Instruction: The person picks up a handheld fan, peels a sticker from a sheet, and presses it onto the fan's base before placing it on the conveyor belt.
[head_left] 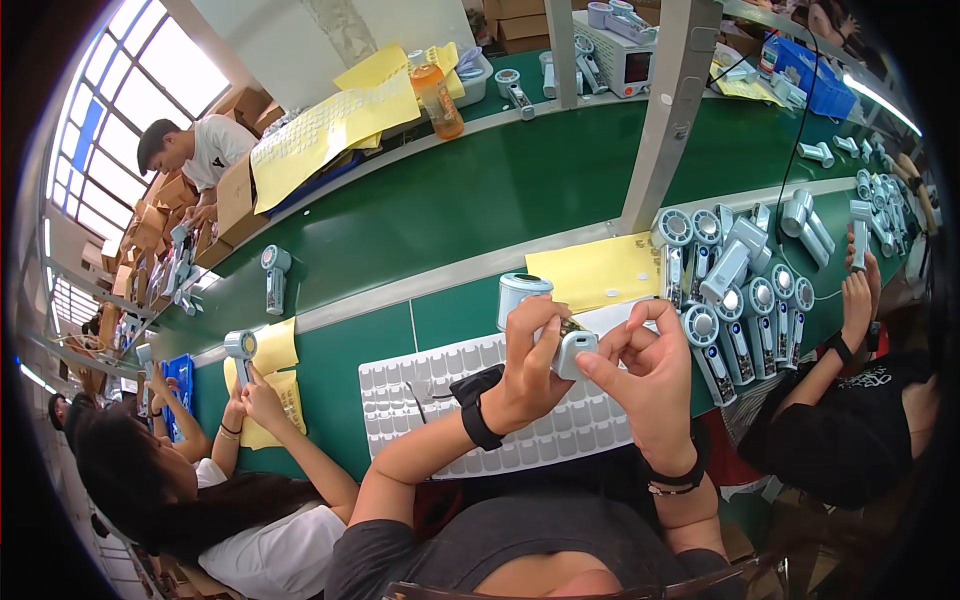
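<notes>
Both hands met over the lap edge: the left hand point(527, 368) clamped the small pale-grey plastic handheld fan body point(574, 350) steady while the right hand point(648, 372) pinched at its top end (likely fitting something too small to make out). Under them lay the white gridded plastic tray point(420, 385), with a yellow paper sheet point(595, 270) and a short silver-white cylinder point(520, 293) beyond, and a crowded pile of finished grey fans point(735, 295) to the right.

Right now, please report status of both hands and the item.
Left hand and right hand both grip small grey handheld fan. Held above white compartment tray. Nothing between hands.
</notes>
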